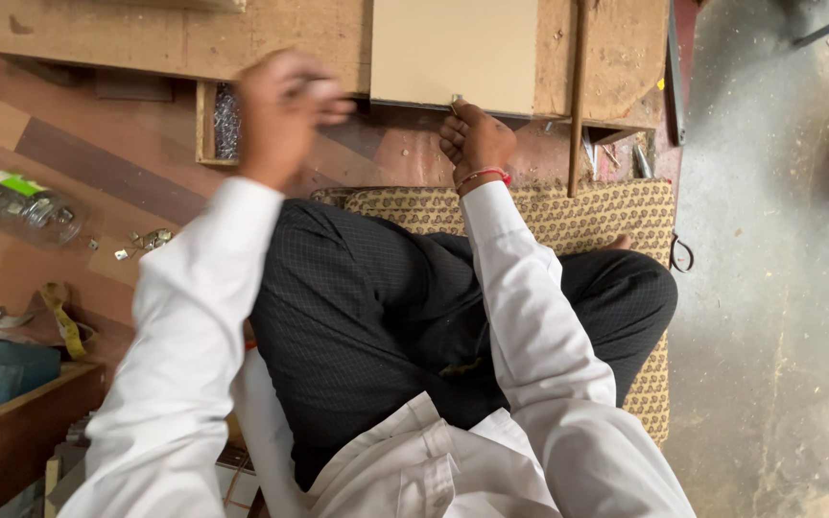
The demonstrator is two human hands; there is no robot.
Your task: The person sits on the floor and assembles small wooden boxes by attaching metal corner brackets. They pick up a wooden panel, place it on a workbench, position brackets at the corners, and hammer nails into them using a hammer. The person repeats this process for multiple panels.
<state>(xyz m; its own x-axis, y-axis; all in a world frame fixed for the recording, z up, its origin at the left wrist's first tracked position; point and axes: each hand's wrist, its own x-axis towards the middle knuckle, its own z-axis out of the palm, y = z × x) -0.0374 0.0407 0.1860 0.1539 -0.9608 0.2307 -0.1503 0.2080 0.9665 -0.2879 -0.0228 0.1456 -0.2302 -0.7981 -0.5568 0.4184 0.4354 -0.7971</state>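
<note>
Right hand (475, 140) fisted against pale board (453, 53)

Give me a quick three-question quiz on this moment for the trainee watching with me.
1. True or false: the right hand rests at the edge of the pale panel.
2. Which hand is blurred: A) left hand B) right hand?
3. What lies in the small wooden box beside the left hand?

Key:
1. True; it is closed on something small and metallic at the panel's near edge, too small to identify.
2. A.
3. A heap of small shiny metal parts, probably screws.
</note>
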